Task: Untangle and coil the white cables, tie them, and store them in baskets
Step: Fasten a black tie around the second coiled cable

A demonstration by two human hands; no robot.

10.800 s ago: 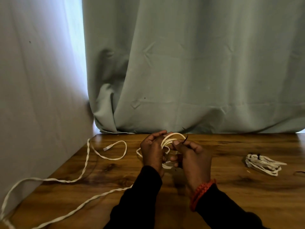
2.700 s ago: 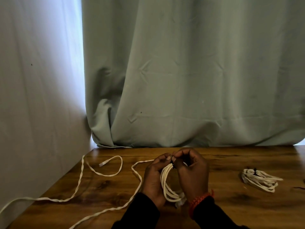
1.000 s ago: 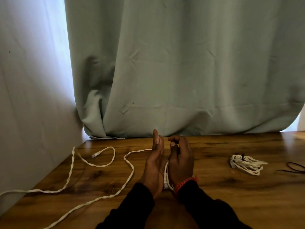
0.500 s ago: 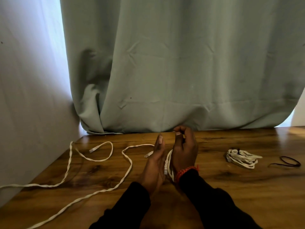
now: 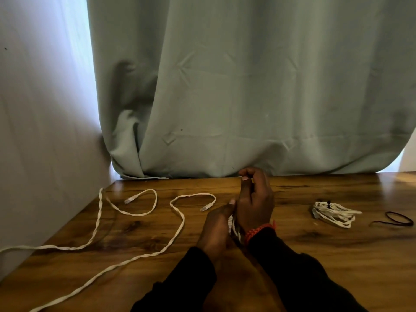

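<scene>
Right hand (image 5: 255, 202) clenched, fingertips pinched together at top, coiled white cable (image 5: 235, 229) gripped in its palm; only a sliver of the coil shows between both wrists. Left hand (image 5: 217, 224) pressed against the coil from 9 o'clock, fingers mostly hidden behind the right hand, grip cannot be told. Loose twisted cable (image 5: 177, 221) trails across the table (image 5: 315, 255) toward 8 o'clock, connector ends at 10 o'clock. Tied bundle (image 5: 333, 212) lies at 3 o'clock, well apart; black tie (image 5: 398, 219) just beyond it.
</scene>
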